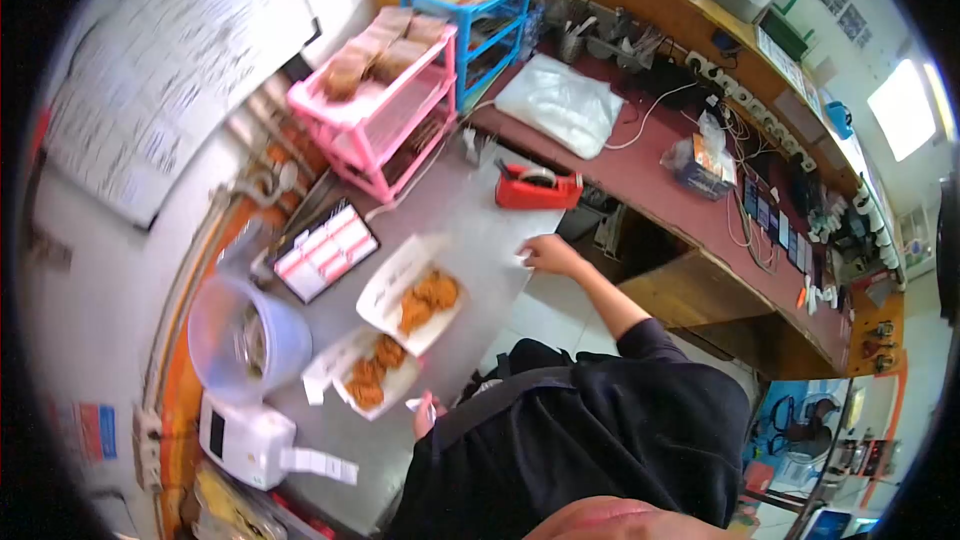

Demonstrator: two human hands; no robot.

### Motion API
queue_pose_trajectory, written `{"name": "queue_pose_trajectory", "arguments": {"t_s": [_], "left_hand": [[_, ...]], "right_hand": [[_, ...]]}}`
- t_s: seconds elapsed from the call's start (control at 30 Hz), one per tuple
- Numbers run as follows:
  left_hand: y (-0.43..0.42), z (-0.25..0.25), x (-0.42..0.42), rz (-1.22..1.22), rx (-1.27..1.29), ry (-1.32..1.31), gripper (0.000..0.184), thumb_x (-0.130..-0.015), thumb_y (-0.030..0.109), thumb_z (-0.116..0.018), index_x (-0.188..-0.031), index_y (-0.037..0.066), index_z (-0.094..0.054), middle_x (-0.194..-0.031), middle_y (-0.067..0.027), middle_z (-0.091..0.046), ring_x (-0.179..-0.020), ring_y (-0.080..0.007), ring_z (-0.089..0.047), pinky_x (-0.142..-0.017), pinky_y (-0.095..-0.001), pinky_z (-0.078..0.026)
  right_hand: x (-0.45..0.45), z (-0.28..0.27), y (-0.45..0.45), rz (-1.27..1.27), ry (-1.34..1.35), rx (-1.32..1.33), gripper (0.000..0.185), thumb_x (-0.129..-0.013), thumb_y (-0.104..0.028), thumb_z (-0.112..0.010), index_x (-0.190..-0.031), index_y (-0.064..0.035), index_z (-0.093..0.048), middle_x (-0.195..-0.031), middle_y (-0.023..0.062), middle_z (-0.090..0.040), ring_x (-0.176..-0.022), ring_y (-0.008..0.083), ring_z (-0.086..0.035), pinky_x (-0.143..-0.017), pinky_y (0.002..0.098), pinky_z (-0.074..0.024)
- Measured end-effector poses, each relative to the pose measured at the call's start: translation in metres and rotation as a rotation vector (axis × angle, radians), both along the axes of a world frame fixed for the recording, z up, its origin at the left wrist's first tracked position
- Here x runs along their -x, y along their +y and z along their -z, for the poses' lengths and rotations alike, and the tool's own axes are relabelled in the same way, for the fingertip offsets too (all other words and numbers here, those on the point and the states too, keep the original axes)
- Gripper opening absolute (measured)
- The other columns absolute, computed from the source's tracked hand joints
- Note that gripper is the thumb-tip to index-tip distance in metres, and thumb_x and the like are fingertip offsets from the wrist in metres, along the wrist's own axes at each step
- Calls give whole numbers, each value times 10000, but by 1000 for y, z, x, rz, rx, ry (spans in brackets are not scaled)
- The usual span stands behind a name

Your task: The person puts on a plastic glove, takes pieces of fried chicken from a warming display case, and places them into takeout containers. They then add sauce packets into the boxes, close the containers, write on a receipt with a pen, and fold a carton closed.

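Observation:
Two white paper food boxes lie open on the grey metal table. The upper box (385,285) holds several pieces of fried chicken (430,298); the lower box (400,380) holds more of them (366,382). My right hand (552,256) is closed at the table's edge, pinching a small white piece at its fingertips. Close to my body, just right of the lower box, my left hand (428,416) is partly hidden, its fingers closed around something small and whitish. A red tape dispenser (538,188) stands beyond my right hand.
A white label printer (248,443) with a paper strip, a translucent bucket (250,340) and a tablet (326,250) line the left side. Pink (370,120) and blue (468,10) racks stand behind. Plastic bags (560,103) lie on the maroon counter (640,180).

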State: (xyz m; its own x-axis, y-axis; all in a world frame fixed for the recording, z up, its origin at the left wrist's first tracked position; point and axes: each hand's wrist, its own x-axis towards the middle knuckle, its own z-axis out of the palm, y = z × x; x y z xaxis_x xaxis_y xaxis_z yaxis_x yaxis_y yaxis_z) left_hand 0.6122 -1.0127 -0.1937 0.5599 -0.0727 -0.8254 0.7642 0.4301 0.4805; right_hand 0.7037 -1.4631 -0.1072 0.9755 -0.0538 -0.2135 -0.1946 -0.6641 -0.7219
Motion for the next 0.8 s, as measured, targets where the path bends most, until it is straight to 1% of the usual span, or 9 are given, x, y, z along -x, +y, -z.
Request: {"name": "queue_pose_trajectory", "arguments": {"t_s": [0.03,0.1,0.17,0.23,0.3,0.43,0.57,0.7,0.8], "left_hand": [[5,11,-1,45,-53,46,461,-873,268,-601,-1284,84,-501,-887,-67,-595,-657,-133,-552,-602,-258,-472],[-17,-50,-33,110,51,19,564,-814,145,-566,-1354,96,-411,-919,-88,-582,-726,-146,-560,-658,-269,-478],[-62,-118,-73,172,191,-16,706,-755,21,-531,-1423,107,-321,-950,-109,-570,-795,-160,-568,-715,-281,-485],[-120,-121,-112,191,136,-101,709,-746,16,-527,-1420,103,-325,-948,-109,-570,-794,-164,-570,-715,-284,-486],[-185,-106,-149,187,71,-174,712,-738,10,-524,-1416,99,-329,-945,-109,-570,-793,-169,-572,-716,-287,-486],[-300,-111,-203,175,-18,-217,718,-721,0,-518,-1409,91,-338,-939,-108,-570,-791,-177,-575,-718,-293,-488],[-378,-127,-234,172,-97,-208,724,-704,-11,-511,-1402,84,-346,-934,-108,-570,-789,-186,-579,-719,-299,-490],[-422,-143,-248,142,-175,-178,731,-687,-22,-504,-1396,76,-355,-928,-107,-570,-788,-195,-582,-720,-305,-492],[-440,-149,-253,116,-213,-170,736,-674,-30,-499,-1390,70,-361,-924,-107,-570,-786,-201,-585,-722,-309,-494]], "right_hand": [[4,-21,-30,131,135,-64,183,-779,-171,-661,-908,-46,-696,-772,154,-677,-733,282,-650,-663,371,-527],[-7,-46,-103,392,7,186,138,-782,-159,-656,-785,-25,-687,-671,145,-660,-617,338,-626,-664,383,-519],[-40,-45,-206,507,-193,343,268,-763,-283,-701,-836,-25,-690,-783,180,-670,-750,327,-650,-706,387,-519],[-88,-52,-311,494,-637,734,221,-763,-198,-675,-906,-30,-689,-970,198,-652,-935,342,-609,-843,416,-475],[-142,-103,-376,624,-693,606,232,-761,-118,-644,-974,-34,-675,-1097,196,-609,-1054,361,-544,-935,440,-414],[-270,-123,-537,590,-839,559,224,-802,-91,-600,-1014,-64,-668,-1020,191,-628,-928,341,-602,-832,434,-470],[-387,-87,-649,743,-795,207,214,-869,-181,-574,-1059,-184,-673,-944,148,-652,-882,304,-618,-772,414,-485],[-484,-16,-701,315,-487,319,190,-842,-79,-536,-959,-50,-683,-941,166,-664,-865,294,-635,-767,383,-483],[-500,-30,-677,199,-148,581,178,-827,-78,-537,-912,-35,-688,-909,152,-666,-850,286,-633,-756,372,-478]]}}
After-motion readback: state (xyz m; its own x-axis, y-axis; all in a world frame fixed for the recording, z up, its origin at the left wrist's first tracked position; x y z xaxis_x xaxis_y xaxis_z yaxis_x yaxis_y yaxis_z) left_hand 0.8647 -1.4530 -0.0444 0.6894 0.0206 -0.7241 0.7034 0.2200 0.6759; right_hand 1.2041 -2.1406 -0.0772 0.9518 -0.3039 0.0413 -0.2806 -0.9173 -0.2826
